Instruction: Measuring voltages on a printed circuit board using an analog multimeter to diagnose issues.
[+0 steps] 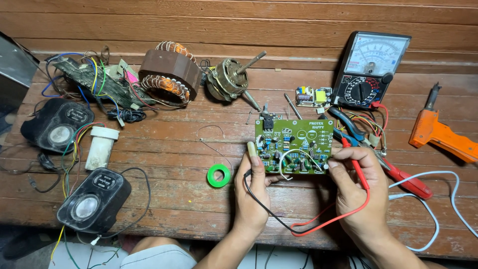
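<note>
Left hand point(253, 192) pinching black probe point(251, 149), right hand point(359, 192) gripping red probe point(359, 172) on green circuit board point(294, 145); best kept steady, tips apart

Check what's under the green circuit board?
The green circuit board lies on the wooden table. Left hand and right hand hold its lower edge. Anything beneath the board is hidden.

circuit board point(295, 146): green | tape roll point(218, 176): bright green | soldering gun point(440, 131): orange | speakers point(93, 200): black
</note>
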